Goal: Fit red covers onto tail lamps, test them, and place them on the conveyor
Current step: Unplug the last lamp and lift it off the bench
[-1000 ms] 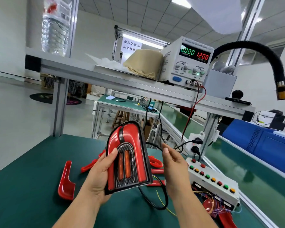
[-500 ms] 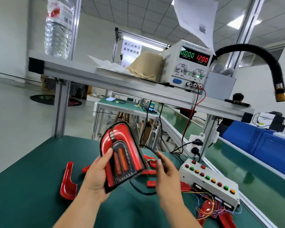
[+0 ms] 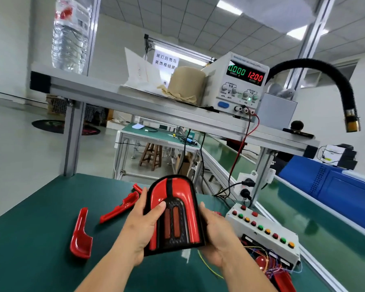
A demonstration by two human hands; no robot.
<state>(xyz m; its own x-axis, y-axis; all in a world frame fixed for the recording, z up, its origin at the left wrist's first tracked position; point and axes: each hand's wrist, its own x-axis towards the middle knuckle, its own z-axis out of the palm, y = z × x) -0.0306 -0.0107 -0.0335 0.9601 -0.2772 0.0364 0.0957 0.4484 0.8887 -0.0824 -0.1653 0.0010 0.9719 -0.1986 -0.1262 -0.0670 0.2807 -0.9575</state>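
A tail lamp (image 3: pixel 175 213), arch-shaped with a red cover, black rim and two dark orange bars, is held upright above the green bench. My left hand (image 3: pixel 143 226) grips its left edge, thumb pressed on the front face. My right hand (image 3: pixel 215 232) holds the right edge from behind, fingers mostly hidden by the lamp. Loose red covers lie on the mat: one (image 3: pixel 80 237) to the left, another (image 3: pixel 120 207) behind my left hand. The white test box (image 3: pixel 266 230) with coloured buttons sits to the right. The green conveyor (image 3: pixel 303 211) runs along the right side.
A power supply (image 3: pixel 240 85) reading 0.000 and 12.00 stands on the overhead shelf (image 3: pixel 114 95), with red and black leads dropping to the bench. A black flexible hose (image 3: pixel 343 91) hangs at right. Loose wires and a red part (image 3: pixel 261 262) lie near the box. A water bottle (image 3: pixel 72 34) stands on the shelf.
The lamp has come down and toward me, turned to face me. My right hand has moved from beside the cable to the lamp's right edge, so both hands hold it.
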